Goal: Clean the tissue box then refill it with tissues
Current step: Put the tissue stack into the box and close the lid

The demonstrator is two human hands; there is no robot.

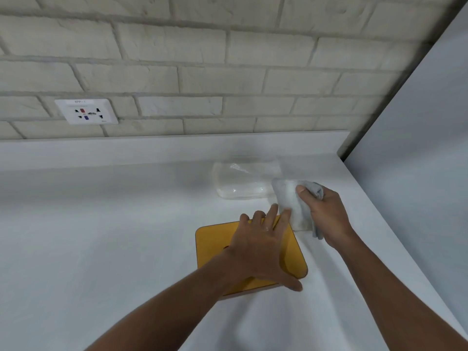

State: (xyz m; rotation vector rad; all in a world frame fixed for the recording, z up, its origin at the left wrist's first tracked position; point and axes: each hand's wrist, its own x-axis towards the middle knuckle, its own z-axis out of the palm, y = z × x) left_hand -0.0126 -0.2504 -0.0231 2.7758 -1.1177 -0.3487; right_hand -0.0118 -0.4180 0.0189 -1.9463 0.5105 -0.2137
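The yellow tissue box (pixel 215 249) lies on the white counter (pixel 101 236), towards its right edge and nearer the front than the back, one rounded short end turned to the back wall. The left hand (pixel 258 247) lies flat on its top, fingers straight and spread to the far end, thumb reaching along the near right corner; it presses the box down and does not curl round it. The right hand (pixel 326 214) is closed round a bunched grey cloth (pixel 291 198), thumb on top, and the cloth touches the box's far right corner, so the wiping step looks to be in hand and the refill not begun. A pack of tissues (pixel 243 181) in clear wrap lies just behind the cloth, near the counter's back edge. The box looks like smooth, stiff plastic, probably light when empty and apt to slide on this slick surface, so a steadying palm on top suits wiping; for lifting, the long sides would give the surest hold. The pack should be soft and light, its film slippery, best pinched across the middle. A socket (pixel 86 111) sits in the brick wall (pixel 228 59) well to the left
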